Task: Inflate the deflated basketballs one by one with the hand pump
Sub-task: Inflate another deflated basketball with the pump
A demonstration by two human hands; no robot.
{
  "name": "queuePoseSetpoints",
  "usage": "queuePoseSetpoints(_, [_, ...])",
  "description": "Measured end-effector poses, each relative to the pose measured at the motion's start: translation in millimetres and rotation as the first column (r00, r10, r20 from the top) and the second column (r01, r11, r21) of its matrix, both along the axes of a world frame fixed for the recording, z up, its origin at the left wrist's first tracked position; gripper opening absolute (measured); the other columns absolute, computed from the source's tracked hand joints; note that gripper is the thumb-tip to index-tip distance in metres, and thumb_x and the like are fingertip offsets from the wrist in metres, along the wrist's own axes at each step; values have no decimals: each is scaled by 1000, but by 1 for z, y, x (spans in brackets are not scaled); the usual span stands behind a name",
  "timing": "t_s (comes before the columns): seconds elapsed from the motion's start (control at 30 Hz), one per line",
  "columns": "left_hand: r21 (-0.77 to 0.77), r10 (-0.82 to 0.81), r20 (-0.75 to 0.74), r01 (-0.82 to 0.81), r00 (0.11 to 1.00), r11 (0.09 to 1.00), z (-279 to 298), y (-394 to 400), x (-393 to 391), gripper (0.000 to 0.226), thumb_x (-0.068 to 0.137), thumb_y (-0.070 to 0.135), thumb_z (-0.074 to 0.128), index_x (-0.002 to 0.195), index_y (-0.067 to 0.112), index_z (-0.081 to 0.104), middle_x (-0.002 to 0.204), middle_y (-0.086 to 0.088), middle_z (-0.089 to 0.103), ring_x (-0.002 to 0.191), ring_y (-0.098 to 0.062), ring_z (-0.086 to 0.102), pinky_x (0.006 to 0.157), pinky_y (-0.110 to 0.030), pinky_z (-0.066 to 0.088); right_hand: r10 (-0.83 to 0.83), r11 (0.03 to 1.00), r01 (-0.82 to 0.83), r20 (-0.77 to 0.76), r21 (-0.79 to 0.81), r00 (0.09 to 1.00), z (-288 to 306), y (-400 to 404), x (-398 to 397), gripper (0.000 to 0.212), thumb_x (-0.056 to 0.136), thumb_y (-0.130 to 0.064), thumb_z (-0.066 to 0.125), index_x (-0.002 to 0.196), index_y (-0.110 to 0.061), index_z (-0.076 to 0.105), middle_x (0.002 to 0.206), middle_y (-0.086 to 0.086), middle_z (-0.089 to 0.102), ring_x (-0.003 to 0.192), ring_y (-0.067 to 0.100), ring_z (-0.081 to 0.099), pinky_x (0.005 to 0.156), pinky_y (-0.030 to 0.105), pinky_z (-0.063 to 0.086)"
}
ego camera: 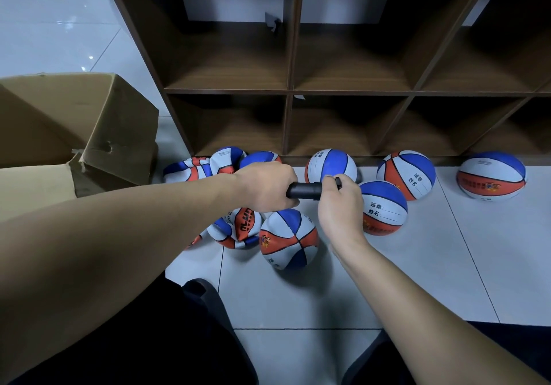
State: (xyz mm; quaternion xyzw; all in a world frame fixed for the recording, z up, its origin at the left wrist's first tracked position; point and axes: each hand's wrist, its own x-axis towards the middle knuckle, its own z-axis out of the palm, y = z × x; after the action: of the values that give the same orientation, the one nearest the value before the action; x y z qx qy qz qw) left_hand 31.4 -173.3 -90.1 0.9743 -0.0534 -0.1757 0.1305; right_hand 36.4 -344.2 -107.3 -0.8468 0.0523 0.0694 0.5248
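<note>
Dim, cool light is glaring off the floor [59,27] top left; shelf [298,86] edges are bowing; arms are casting soft shadows.

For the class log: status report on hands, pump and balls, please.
Left hand grips the pump barrel; right hand pinches its far end. Pump held above the floor, joined to no ball. Crumpled balls underneath; nothing in the way.

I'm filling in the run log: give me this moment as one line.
left hand: grips pump | right hand: grips pump's other end | pump: off any ball | balls: on floor
</note>
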Motion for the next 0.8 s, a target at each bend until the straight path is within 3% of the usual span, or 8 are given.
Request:
queuePoseSetpoints(0.2, [4, -18, -37, 18, 999, 1000, -2, 14, 1, 22, 95, 39, 70, 79, 25, 64, 67, 3, 64, 62, -19, 63, 58, -36, 49, 79, 995, -83, -61, -60, 995, 1, -11, 10, 37, 104, -25, 51, 70, -14, 44, 65, 2, 43, 61, 21, 40, 57, 35, 34])
queuePoseSetpoints(0.3, [47, 4, -56, -1, 998, 999, -6, 33, 1, 20, 96, 42, 70, 82, 28, 65, 71, 3, 67, 67, -18, 66, 63, -39, 55, -14, 999, 11, -67, -49, 998, 4, -28, 23, 32, 99, -18, 50, 69, -12, 41, 65, 5, 40, 63, 23, 37, 58, 38, 31])
queuePoseSetpoints(0.5, [64, 28, -67, -24, 997, 998, -6, 50, 0, 28, 98, 41, 72, 77, 32, 57, 69, 6, 62, 64, -14, 59, 60, -33, 45, -146, 989, 149, -94, 21, 985, 8, -41, 31, 35, 103, -16, 50, 68, -21, 48, 60, -6, 45, 56, 12, 43, 52, 25, 38])
queuePoseSetpoints(0.67, [82, 10, -14, -9, 1000, 997, -8, 37, 1, 28, 101, 48, 67, 82, 28, 63, 72, 2, 66, 68, -19, 64, 61, -35, 51, -217, 976, 216, 21, 24, 976, 3, -26, 16, 29, 99, -19, 48, 71, -13, 49, 70, 6, 52, 64, 22, 47, 61, 39, 42])
queuePoseSetpoints(0.8, [85, -21, 30, 18, 999, 996, -5, 25, -1, 27, 101, 45, 64, 80, 28, 60, 70, 2, 64, 66, -19, 63, 61, -38, 52, -123, 992, 123, 5, 10, 992, 0, -16, 9, 33, 104, -20, 48, 72, -13, 46, 71, 8, 49, 64, 23, 45, 61, 39, 40])
